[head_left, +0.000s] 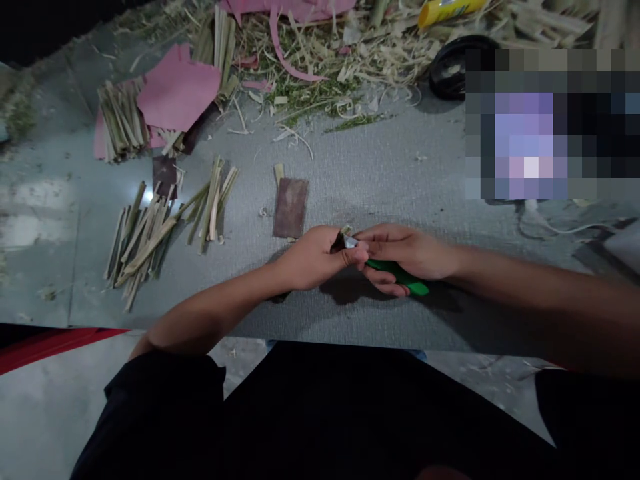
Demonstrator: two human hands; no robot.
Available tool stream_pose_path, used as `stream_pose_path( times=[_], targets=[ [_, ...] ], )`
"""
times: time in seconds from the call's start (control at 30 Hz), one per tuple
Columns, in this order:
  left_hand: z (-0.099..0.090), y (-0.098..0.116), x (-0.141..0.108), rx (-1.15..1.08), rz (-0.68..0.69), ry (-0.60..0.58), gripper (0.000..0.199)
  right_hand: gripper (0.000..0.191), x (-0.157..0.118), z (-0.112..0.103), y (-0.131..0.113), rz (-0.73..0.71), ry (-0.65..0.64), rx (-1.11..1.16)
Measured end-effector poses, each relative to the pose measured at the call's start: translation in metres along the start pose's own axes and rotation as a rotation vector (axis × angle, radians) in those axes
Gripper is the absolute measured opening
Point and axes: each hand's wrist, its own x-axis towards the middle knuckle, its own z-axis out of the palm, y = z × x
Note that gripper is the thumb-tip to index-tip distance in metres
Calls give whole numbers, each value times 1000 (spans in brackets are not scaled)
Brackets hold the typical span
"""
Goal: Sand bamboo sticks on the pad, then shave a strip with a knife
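My right hand [407,253] grips a knife with a green handle [400,275]; its short bright blade [350,241] points left. My left hand [313,257] is closed around a small piece of plant stalk, mostly hidden in the fist, and its thumb touches the blade. Both hands meet above a grey mat [350,180] on the floor.
Cut green-yellow stalk strips [145,237] lie in piles at left, with a bundle [117,120] under pink paper [177,90]. A brown rectangular piece [290,208] lies just beyond my hands. Shavings, a black round object [447,70] and a yellow bottle [447,10] sit at the far edge.
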Motion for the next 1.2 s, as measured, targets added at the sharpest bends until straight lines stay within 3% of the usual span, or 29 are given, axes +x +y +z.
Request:
stream_pose_path(
  times=[0.3,0.5,0.77,0.93,1.13,1.2],
  targets=[
    [-2,2,1,44,-13,10,87,55,4,4,10,-136,111,-74],
    [0,3,-2,61,-17,14,86,55,1,3,1,-17,12,-60],
    [4,1,1,90,16,93,89,54,4,3,11,-136,132,17],
    [2,7,-1,73,-19,79,87,50,2,2,9,-103,116,3],
    [3,6,-5,153,-57,41,88,52,0,-1,2,-3,0,5],
    [3,3,-5,160,-39,49,90,52,2,1,4,-18,40,0]
  ],
)
